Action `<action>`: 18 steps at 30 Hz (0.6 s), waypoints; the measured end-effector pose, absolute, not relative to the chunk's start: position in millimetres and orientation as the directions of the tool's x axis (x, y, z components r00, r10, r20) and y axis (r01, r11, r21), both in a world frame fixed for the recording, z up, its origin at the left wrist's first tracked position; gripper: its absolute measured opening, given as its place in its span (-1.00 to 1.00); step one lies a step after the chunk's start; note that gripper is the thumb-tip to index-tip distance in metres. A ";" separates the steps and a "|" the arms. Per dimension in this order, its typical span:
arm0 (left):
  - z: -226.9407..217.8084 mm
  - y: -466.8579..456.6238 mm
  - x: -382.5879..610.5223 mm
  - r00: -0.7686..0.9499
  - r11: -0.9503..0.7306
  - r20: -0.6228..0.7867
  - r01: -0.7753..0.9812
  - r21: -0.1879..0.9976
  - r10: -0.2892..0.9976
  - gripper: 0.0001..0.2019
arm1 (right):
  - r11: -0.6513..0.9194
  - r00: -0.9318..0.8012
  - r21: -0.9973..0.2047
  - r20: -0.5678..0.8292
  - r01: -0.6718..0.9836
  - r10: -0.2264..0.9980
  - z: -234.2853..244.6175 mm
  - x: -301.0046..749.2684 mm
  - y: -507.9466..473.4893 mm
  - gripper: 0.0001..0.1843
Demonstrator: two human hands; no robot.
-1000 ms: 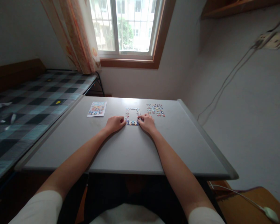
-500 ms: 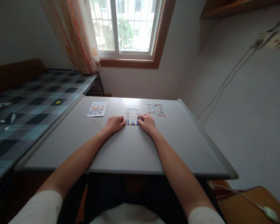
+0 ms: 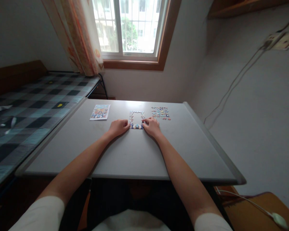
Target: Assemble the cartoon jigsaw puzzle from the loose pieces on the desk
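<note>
A jigsaw puzzle frame (image 3: pixel 137 127) lies flat on the grey table, its border pieces joined around a bare middle. At its lower left edge rests my left hand (image 3: pixel 119 127), fingers curled and the thumb side against the border. My right hand (image 3: pixel 151 126) touches the right side of the border with bent fingers. Both hands press on the puzzle's sides; parts of its edges are hidden under the fingertips. Loose jigsaw pieces (image 3: pixel 161 113) lie in rough rows just beyond my right hand. Left of the puzzle is a printed picture card (image 3: pixel 100 112) with a colourful scene.
The grey table (image 3: pixel 132 157) has raised edges left and right. A bed with a checked sheet (image 3: pixel 38 102) stands along its left side. Behind are a window (image 3: pixel 132 29) and a curtain (image 3: pixel 79 38). Cables run down the right wall from a socket (image 3: pixel 284 41).
</note>
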State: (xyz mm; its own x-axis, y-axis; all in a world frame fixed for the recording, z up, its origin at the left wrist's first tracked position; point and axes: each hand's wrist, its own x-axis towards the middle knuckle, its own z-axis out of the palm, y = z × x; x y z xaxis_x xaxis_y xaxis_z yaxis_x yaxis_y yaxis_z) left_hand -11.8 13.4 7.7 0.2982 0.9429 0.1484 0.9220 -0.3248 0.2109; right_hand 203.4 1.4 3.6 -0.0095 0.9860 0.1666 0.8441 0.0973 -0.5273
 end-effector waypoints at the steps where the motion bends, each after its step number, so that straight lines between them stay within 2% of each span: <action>1: 7.9 13.3 -11.6 0.299 -0.326 0.147 0.922 0.211 0.943 -0.66 | 0.098 -0.010 -0.524 0.167 0.846 0.986 3.1 203.5 1.8 -0.71; 18: 7.7 12.9 -11.0 0.279 -0.303 0.135 0.930 0.207 0.951 -0.66 | 0.099 -0.010 -0.533 0.167 0.840 0.986 0.5 204.0 3.2 -0.70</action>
State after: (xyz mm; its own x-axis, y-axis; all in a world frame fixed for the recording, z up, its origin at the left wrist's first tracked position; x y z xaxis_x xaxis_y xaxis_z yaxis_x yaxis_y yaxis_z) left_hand -11.0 12.9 7.7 0.2794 0.9506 0.1353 0.9302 -0.3029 0.2075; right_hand 204.0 3.2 0.5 -0.0098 0.9859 0.1672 0.8405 0.0987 -0.5328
